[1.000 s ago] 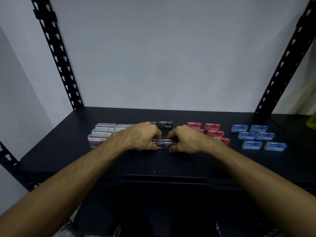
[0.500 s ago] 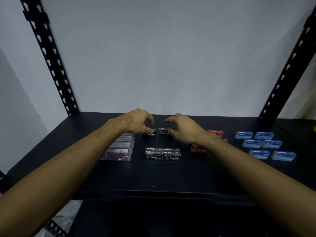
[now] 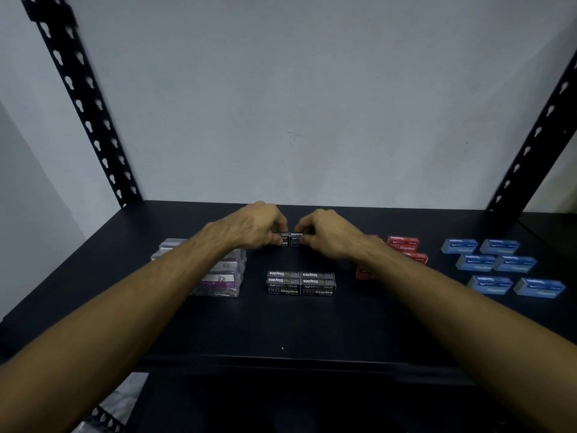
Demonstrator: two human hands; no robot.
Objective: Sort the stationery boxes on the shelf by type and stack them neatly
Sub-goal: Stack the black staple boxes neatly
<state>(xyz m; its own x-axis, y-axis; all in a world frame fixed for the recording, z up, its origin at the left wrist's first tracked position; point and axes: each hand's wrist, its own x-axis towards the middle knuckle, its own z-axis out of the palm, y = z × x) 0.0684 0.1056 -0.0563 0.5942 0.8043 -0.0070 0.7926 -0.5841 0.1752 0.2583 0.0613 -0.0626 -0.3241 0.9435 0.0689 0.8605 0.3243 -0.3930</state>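
Note:
Two black staples boxes [image 3: 295, 239] sit side by side at the back middle of the black shelf [image 3: 281, 326]. My left hand [image 3: 257, 226] grips the left one, and my right hand [image 3: 324, 234] grips the right one, with fingers curled over their ends. Nearer to me stands a neat block of several black staples boxes [image 3: 301, 283]. Clear paper clip boxes [image 3: 223, 276] lie at the left, partly hidden by my left forearm. Red staples boxes [image 3: 403, 243] lie to the right, partly hidden by my right forearm. Several blue boxes [image 3: 499, 267] are spread at the far right.
Black perforated uprights stand at the back left [image 3: 84, 101] and back right [image 3: 537, 132] against a pale wall. The shelf's front edge [image 3: 281, 359] runs across below the boxes. A lower shelf level shows dark beneath.
My hands let go of the near block of black boxes, reached back and closed on the two black boxes at the rear. The camera has tilted a little.

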